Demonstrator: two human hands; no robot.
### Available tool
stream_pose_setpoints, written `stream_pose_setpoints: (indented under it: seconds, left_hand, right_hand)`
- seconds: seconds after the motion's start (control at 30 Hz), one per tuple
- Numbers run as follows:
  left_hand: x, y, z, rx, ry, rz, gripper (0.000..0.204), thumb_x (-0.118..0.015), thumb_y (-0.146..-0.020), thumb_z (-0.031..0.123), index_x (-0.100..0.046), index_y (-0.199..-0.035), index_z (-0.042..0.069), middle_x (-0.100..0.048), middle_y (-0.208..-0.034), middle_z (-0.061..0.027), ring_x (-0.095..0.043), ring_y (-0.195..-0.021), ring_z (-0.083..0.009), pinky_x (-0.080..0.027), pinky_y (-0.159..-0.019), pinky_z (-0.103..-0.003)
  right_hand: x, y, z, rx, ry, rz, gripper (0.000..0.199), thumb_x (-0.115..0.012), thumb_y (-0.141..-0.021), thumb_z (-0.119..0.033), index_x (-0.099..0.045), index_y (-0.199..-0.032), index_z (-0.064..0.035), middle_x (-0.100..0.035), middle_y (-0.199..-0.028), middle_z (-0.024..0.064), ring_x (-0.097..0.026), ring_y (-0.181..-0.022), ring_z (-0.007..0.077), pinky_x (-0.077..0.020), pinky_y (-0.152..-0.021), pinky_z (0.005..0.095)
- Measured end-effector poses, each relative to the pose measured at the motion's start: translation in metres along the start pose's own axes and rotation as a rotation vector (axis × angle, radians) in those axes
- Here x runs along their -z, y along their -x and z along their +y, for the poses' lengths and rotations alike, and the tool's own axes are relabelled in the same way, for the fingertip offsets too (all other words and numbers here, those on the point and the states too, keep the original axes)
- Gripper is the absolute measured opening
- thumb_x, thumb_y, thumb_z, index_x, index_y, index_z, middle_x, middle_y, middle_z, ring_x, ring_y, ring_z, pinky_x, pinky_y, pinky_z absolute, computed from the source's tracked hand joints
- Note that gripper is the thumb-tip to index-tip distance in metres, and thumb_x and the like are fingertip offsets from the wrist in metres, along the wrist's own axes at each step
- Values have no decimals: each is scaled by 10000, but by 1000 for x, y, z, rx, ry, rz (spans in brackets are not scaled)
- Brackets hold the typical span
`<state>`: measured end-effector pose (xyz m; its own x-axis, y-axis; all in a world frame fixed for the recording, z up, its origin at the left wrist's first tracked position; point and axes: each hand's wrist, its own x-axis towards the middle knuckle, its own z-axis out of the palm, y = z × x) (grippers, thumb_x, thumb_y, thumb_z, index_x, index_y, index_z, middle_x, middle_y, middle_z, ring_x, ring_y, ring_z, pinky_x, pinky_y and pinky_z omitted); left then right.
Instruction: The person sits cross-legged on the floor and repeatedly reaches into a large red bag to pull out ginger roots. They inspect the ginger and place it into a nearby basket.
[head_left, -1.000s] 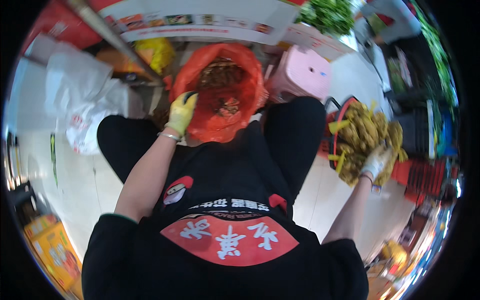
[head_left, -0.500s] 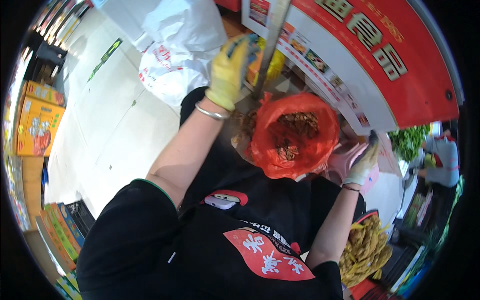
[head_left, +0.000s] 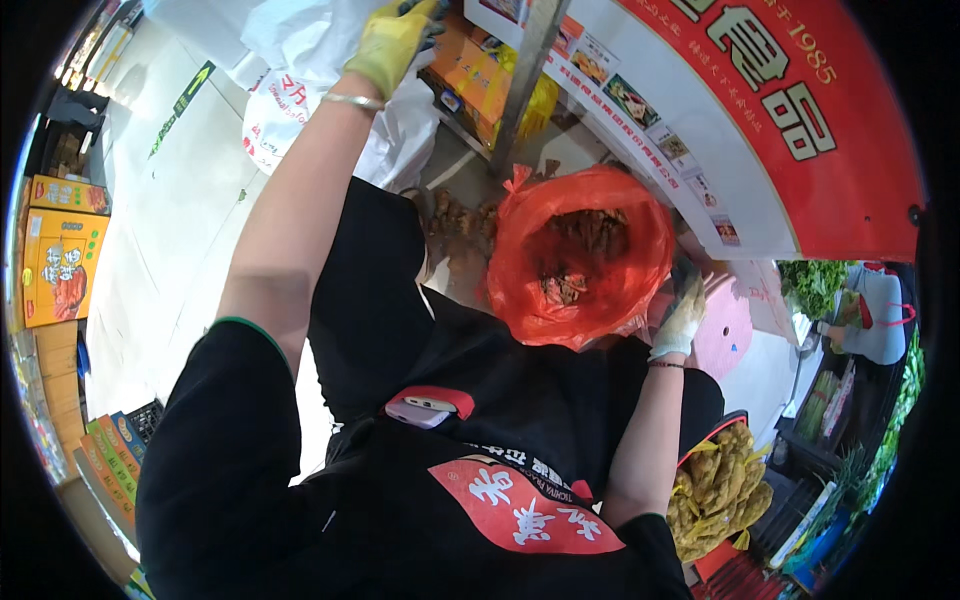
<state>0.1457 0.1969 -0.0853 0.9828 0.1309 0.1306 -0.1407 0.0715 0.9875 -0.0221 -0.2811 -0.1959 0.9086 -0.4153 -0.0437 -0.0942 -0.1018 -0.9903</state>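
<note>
My left hand (head_left: 395, 45), in a yellow glove with grey fingertips, is over a white plastic bag (head_left: 300, 120) at the top. Its fingers look apart, partly cut off by the view's edge; I see nothing in them. My right hand (head_left: 682, 315), in a pale glove with dark fingers, is at the right side of a red plastic bag (head_left: 510, 290). Its fingers are stretched along the bag's side; whether they touch it is unclear. The bag stands wide-mouthed before my knees, with brown, rough pieces (head_left: 590, 235) inside. More brown lumps (head_left: 460, 220) lie on the floor left of it.
A metal post (head_left: 528, 85) rises behind the red bag, beside a red and white display panel (head_left: 740, 110). An orange carton (head_left: 470, 75) stands left of the post. A pink perforated plastic thing (head_left: 725, 325) is by my right hand. Mesh sacks of tan lumps (head_left: 720, 490) lie lower right.
My left hand has moved up and left, away from the post and over the white bag. My right hand has come left from the pink plastic to the red bag's side.
</note>
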Motion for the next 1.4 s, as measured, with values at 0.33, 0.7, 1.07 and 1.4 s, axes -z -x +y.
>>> stream_pose_setpoints:
  seconds: [0.33,0.7,1.07,1.4]
  left_hand:
    - [26,-64,-226,-626,-1682,-415,205,-480,-907,197,-601,-1072,194,-669,-852,-86,-670,-722,-262,-526,-565,-389]
    - [-52,-65,-274,457,-956,354,731,-570,-828,436,-317,-1426,101,-366,-1425,-201,-409,-1281,-367,-367,-1042,-403]
    - [-45,-107,-335,247,-1475,-260,439,-468,-903,374,-529,-1273,147,-606,-1216,-104,-586,-1115,-293,-444,-945,-388]
    - [32,-71,-371,345,-1001,-20,420,-517,-873,450,-662,-1040,93,-670,-1050,-135,-604,-1034,-330,-479,-846,-383]
  right_hand:
    - [-29,-2,-20,186,418,-128,311,-403,-971,-154,-579,-1152,28,-631,-1097,158,-597,-1016,250,-437,-915,320]
    - [-1,9,-9,37,503,-120,346,-365,-982,-168,-544,-1171,59,-621,-1114,146,-594,-1024,217,-443,-922,320]
    - [17,19,-2,-45,458,-90,390,-356,-1022,-257,-564,-1146,49,-637,-1056,123,-594,-983,187,-454,-896,308]
    - [-12,7,-3,3,307,-177,262,-418,-964,-89,-576,-1117,53,-643,-1027,149,-610,-926,201,-484,-845,323]
